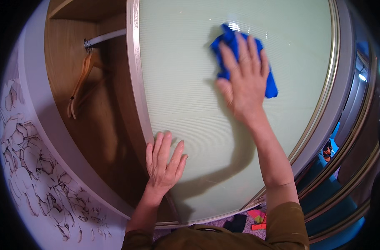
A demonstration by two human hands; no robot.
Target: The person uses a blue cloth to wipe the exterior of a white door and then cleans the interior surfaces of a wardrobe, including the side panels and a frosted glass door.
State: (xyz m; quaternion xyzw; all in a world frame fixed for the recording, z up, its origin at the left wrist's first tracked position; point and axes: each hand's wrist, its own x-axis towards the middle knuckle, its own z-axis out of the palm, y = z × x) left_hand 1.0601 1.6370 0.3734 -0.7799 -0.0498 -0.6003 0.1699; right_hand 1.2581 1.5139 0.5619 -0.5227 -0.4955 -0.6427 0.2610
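A pale green ribbed sliding wardrobe door (183,93) fills the middle of the view. My right hand (247,72) lies with spread fingers over a blue cloth (271,86) and presses it flat against the upper part of the door. The cloth sticks out around the fingers and beside the wrist. Lower down on the left, my left hand (165,162) rests with its fingers apart on the door's edge and panel, holding nothing. The door's metal edge frame (136,72) runs upward from near that hand.
Left of the door is an open wooden wardrobe compartment with wooden hangers (83,81) on a metal rail (107,37). A flower-patterned wall (37,162) lies at far left. Mirrored panels (346,137) stand at right. Dark fabric (236,223) and colourful items (258,218) lie on the carpet below.
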